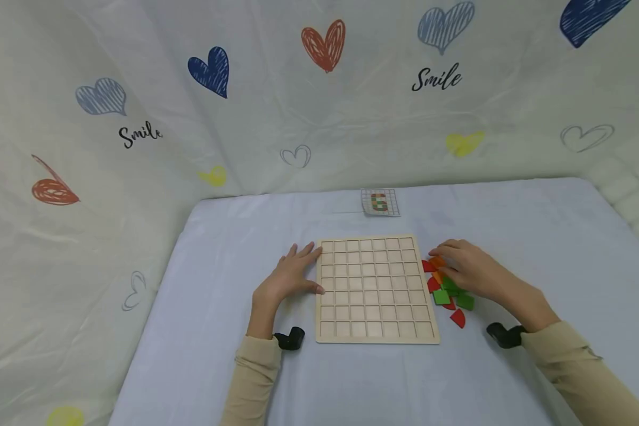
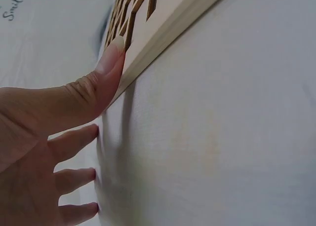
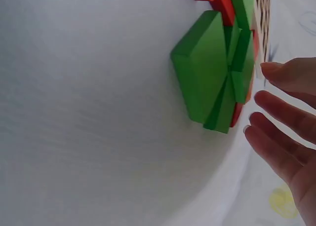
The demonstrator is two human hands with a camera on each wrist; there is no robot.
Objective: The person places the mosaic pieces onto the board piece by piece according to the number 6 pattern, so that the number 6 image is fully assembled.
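Note:
A pale wooden board (image 1: 377, 290) with a grid of square recesses lies flat on the table. Spread fingers of my left hand (image 1: 289, 276) rest along its left edge; in the left wrist view the thumb (image 2: 109, 58) lies on the rim. Beside the board's right edge is a loose pile of coloured pieces: green square ones (image 1: 441, 297), red quarter-rounds (image 1: 458, 318) and orange ones (image 1: 438, 260). My right hand (image 1: 471, 269) hovers over the pile's far end, hiding part of it. In the right wrist view its fingers are loosely bent, apart from a green block (image 3: 205, 68).
Behind the board lies a small card (image 1: 380, 203) with a gridded, coloured pattern. A white cloth (image 1: 362, 378) covers the table. A curtain (image 1: 255, 118) printed with hearts hangs along the back and left. Black wrist mounts (image 1: 293, 338) sit at both cuffs.

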